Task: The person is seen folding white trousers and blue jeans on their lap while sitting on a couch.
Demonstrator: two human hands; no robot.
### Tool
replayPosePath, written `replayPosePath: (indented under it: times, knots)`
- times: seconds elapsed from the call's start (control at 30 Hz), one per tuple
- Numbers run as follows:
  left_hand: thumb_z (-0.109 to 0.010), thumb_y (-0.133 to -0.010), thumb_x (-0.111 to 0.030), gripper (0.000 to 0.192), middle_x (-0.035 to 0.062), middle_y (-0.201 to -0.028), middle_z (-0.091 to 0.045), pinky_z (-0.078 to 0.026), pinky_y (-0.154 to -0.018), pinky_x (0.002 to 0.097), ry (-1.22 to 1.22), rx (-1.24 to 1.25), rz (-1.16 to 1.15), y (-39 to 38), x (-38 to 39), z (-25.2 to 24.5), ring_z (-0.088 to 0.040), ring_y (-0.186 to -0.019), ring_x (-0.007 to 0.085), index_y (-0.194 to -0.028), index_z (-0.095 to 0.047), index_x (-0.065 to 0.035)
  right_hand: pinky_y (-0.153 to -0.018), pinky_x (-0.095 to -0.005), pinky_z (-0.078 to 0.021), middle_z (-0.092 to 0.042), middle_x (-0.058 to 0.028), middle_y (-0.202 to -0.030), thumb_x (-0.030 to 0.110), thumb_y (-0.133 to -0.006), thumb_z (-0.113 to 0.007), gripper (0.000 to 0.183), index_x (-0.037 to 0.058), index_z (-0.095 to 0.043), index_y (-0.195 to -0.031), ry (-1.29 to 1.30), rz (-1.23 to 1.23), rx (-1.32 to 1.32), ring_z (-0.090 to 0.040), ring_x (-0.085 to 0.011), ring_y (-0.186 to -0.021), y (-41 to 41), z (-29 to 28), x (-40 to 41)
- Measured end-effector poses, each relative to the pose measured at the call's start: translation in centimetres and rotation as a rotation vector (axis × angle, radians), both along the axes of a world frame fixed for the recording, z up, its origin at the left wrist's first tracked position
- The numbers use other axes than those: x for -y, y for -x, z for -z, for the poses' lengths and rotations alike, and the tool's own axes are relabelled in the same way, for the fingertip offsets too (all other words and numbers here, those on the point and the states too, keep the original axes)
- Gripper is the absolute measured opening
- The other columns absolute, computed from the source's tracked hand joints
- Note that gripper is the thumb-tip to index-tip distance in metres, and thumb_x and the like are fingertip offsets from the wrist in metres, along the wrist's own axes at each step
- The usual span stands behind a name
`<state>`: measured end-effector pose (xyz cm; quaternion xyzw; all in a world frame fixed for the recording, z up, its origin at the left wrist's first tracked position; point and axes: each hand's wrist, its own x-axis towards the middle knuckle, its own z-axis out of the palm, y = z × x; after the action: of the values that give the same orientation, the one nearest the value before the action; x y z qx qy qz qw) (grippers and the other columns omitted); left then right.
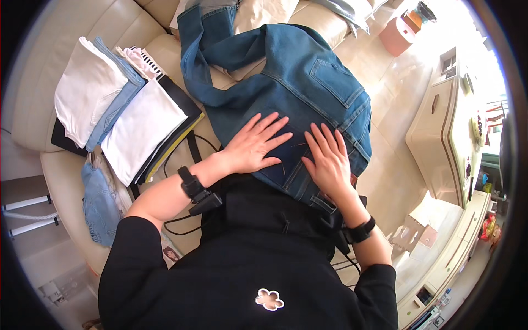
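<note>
A pair of dark blue jeans (288,82) lies across my lap and the sofa, seat side up, its legs trailing towards the far left. One back pocket (336,82) shows at the far side. My left hand (258,144) rests flat on the denim with its fingers spread. Beside it, my right hand (328,159) also lies flat near the waistband, thumb apart from the fingers. Between the two hands is a darker denim patch, the other back pocket area, partly covered by them. Neither hand grips anything.
To the left on the cream leather sofa (27,103) are stacks of folded clothes (142,132), with light blue denim (101,206) at the edge. Black cables (181,233) run beside my lap. A cream cabinet (437,132) and a pink bin (397,36) stand on the right.
</note>
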<state>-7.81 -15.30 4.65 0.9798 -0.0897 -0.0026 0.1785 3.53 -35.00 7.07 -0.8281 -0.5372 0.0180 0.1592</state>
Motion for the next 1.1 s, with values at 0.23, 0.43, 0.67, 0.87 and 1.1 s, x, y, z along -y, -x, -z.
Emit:
replayPosePath:
  times: [0.23,0.43,0.67,0.87,1.1]
  knots:
    - [-0.063,-0.076,-0.033,0.060,0.0156,-0.131,-0.035,-0.027,-0.101,0.0438,0.143,0.213,-0.297,0.6,-5.7,1.6,-0.031,-0.123,0.0326,-0.125,-0.040,-0.0059,-0.092,-0.0369,-0.0366,-0.049,-0.0151,-0.118,0.002,-0.070,-0.062,0.041,0.0023,-0.051,-0.110,-0.429,0.309,-0.118,-0.046,-0.0281,-0.110,-1.8,0.8,5.0]
    - [-0.063,-0.078,-0.030,0.051,0.0188,-0.117,-0.047,-0.034,-0.096,0.0383,0.116,0.297,-0.404,-6.8,-9.4,0.8,-0.042,-0.111,0.0343,-0.114,-0.049,0.0027,-0.079,-0.0287,-0.0403,-0.056,-0.0040,-0.098,0.030,-0.088,-0.052,0.036,0.0010,-0.052,-0.109,-0.481,0.854,-1.206,-0.051,-0.0132,-0.093,-4.0,3.1,10.1]
    - [-0.058,-0.083,-0.031,0.042,0.0081,-0.097,-0.061,-0.043,-0.080,0.0270,0.682,-0.147,-0.465,-14.3,-11.4,1.1,-0.055,-0.088,0.0127,-0.101,-0.056,0.0065,-0.086,-0.0287,-0.0421,-0.056,-0.0115,-0.111,0.021,-0.087,-0.054,0.037,-0.0047,-0.049,-0.113,-0.876,0.682,-1.515,-0.054,-0.0169,-0.097,-5.3,2.6,6.3]
    - [-0.056,-0.084,-0.021,0.033,0.0068,-0.098,-0.059,-0.043,-0.080,0.0250,1.492,-0.140,-0.578,-12.8,-10.7,-7.2,-0.056,-0.088,0.0125,-0.106,-0.052,0.0031,-0.081,-0.0301,-0.0465,-0.059,-0.0119,-0.103,0.018,-0.086,-0.054,0.030,-0.0020,-0.052,-0.108,-1.124,0.656,-1.860,-0.058,-0.0191,-0.093,-8.1,0.4,6.6]
    - [-0.061,-0.081,-0.017,0.042,0.0086,-0.106,-0.054,-0.039,-0.088,0.0263,1.266,-0.056,-0.668,-10.3,-13.3,-7.9,-0.051,-0.099,0.0140,-0.115,-0.044,0.0007,-0.083,-0.0303,-0.0453,-0.058,-0.0102,-0.107,0.017,-0.085,-0.055,0.035,-0.0001,-0.048,-0.115,-0.935,0.480,-1.901,-0.057,-0.0181,-0.096,-9.1,-0.6,5.9]
